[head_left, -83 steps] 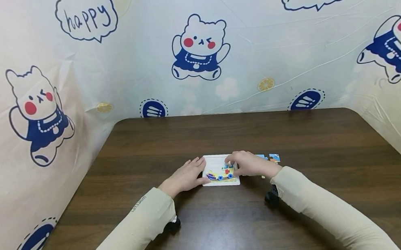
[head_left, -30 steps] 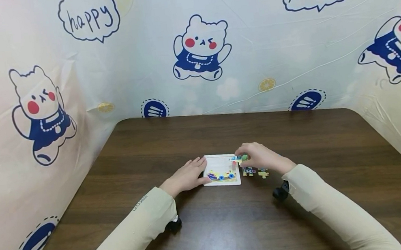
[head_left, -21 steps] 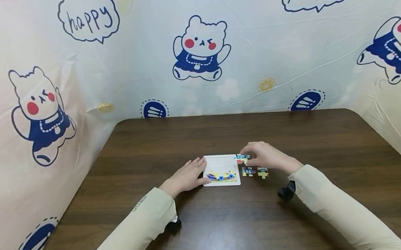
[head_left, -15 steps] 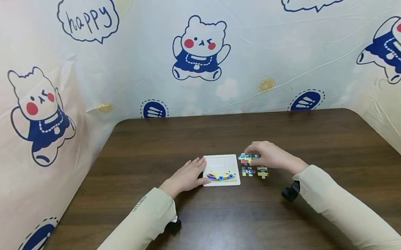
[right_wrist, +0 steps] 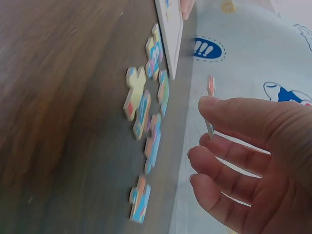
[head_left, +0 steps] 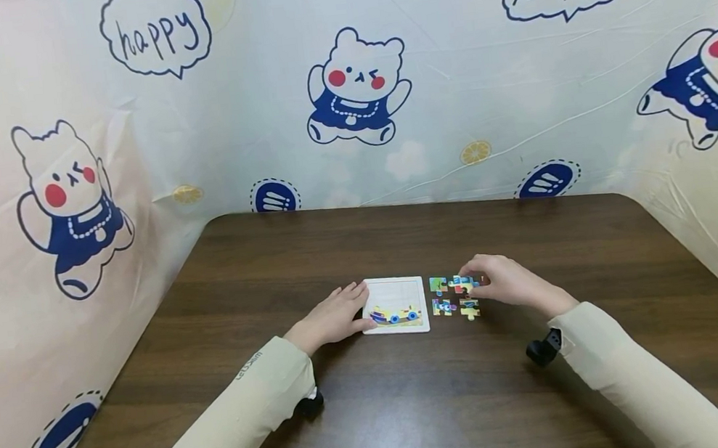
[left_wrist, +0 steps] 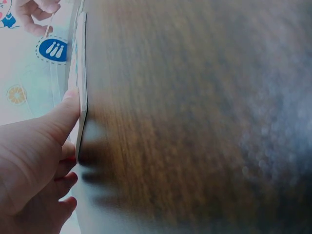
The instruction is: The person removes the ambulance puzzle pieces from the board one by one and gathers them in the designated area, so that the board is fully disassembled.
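Note:
A white puzzle tray (head_left: 395, 289) lies flat on the table, with joined pieces showing a yellow and blue vehicle along its near side. My left hand (head_left: 332, 317) rests against the tray's left edge, fingers mostly straight and thumb at the near corner; the left wrist view shows the thumb (left_wrist: 68, 114) touching the tray's side. To the right of the tray, my right hand (head_left: 512, 279) pinches a jigsaw piece (right_wrist: 210, 85) between thumb and finger, lifted over the table. Loose jigsaw pieces lie below it, among them a green and blue piece (head_left: 438, 285) and a yellowish one (head_left: 470, 309).
The dark wooden table (head_left: 378, 404) extends all around the tray. Several loose pieces, one of them a blue and orange piece (right_wrist: 140, 200), lie in the right wrist view. A printed cloth (head_left: 449, 83) hangs behind and at both sides.
My right hand has moved away from over the tray to the right, carrying the pinched jigsaw piece, and loose pieces beside the tray have come into sight. The left hand stays put.

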`<move>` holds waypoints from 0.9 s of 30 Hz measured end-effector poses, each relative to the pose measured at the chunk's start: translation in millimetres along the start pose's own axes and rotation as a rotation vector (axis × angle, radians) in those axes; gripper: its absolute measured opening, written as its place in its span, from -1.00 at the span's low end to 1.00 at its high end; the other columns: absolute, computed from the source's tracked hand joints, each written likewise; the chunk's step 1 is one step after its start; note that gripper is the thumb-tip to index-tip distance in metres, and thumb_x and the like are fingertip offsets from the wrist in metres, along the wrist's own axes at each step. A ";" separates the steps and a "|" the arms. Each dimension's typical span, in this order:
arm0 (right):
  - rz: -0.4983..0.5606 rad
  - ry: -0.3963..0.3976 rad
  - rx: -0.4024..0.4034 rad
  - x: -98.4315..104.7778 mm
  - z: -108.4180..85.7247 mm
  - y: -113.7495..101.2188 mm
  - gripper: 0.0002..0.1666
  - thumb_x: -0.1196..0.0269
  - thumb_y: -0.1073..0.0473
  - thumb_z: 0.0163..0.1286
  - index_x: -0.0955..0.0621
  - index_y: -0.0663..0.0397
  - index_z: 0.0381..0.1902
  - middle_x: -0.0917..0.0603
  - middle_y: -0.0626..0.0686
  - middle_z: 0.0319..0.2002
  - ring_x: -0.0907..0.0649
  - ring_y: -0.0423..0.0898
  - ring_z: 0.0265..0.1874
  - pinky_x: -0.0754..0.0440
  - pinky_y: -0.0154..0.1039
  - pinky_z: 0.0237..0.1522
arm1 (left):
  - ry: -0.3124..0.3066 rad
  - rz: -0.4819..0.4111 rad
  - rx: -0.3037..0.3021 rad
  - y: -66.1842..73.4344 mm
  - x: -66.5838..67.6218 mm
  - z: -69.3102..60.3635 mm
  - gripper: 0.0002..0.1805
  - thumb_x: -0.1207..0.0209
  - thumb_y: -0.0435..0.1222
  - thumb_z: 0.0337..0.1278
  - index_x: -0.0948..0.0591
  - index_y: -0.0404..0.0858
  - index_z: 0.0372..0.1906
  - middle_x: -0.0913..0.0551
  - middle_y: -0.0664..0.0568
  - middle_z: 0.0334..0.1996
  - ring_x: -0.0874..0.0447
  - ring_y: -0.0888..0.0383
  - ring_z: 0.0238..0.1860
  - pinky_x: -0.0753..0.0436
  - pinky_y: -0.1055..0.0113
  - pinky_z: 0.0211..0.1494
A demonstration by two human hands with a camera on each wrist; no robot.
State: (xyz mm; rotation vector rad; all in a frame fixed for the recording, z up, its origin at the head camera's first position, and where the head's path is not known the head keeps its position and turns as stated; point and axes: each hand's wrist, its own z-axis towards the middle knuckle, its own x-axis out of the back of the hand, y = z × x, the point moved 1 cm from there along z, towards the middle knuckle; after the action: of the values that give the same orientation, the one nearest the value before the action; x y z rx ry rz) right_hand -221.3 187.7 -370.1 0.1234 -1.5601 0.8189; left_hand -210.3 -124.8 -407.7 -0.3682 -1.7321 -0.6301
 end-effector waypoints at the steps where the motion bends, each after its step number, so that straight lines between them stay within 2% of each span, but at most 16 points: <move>1: 0.000 0.002 -0.004 0.3 -1.8 1.9 -0.70 -0.34 0.29 0.13 -0.63 0.22 -0.14 -0.59 0.12 -0.19 -0.54 -0.03 -0.38 -0.54 -0.20 -0.35 | 0.000 0.003 0.000 -0.1 -0.1 0.0 -0.22 -0.04 0.03 0.24 -0.15 -0.40 0.36 -0.09 -0.17 0.37 0.03 -0.04 0.38 -0.02 0.08 0.35; 6: 0.000 -0.005 -0.014 1.3 -10.7 10.8 -0.70 -0.34 0.32 0.13 -0.62 0.26 -0.14 -0.53 0.15 -0.17 -0.51 -0.05 -0.42 -0.52 -0.21 -0.39 | -0.002 0.007 0.004 -0.5 -0.6 0.5 -0.22 -0.04 0.04 0.24 -0.15 -0.40 0.36 -0.08 -0.16 0.37 0.04 -0.03 0.38 -0.01 0.09 0.35; 18: 0.016 -0.048 -0.050 -1.8 -28.8 27.0 -0.70 -0.34 0.31 0.12 -0.62 0.25 -0.15 -0.56 0.07 -0.23 -0.52 -0.07 -0.42 -0.51 -0.22 -0.40 | -0.002 0.004 -0.006 -0.3 -0.3 0.4 -0.23 -0.03 0.02 0.25 -0.15 -0.41 0.36 -0.09 -0.17 0.37 0.03 -0.05 0.38 -0.02 0.07 0.35; 27: -0.011 -0.130 -0.085 -5.7 -33.3 34.1 -0.71 -0.36 0.28 0.10 -0.63 0.18 -0.17 -0.57 0.04 -0.24 -0.57 0.00 -0.23 -0.55 -0.05 -0.21 | 0.005 0.004 -0.027 -1.0 0.2 0.1 -0.22 -0.03 0.03 0.24 -0.15 -0.43 0.35 -0.10 -0.20 0.36 0.01 -0.09 0.37 -0.04 0.03 0.33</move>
State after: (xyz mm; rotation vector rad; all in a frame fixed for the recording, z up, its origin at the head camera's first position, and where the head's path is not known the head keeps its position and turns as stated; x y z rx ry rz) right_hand -210.7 229.2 -391.7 0.1254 -1.7130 0.7469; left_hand -211.0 -125.6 -407.8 -0.3886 -1.7187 -0.6510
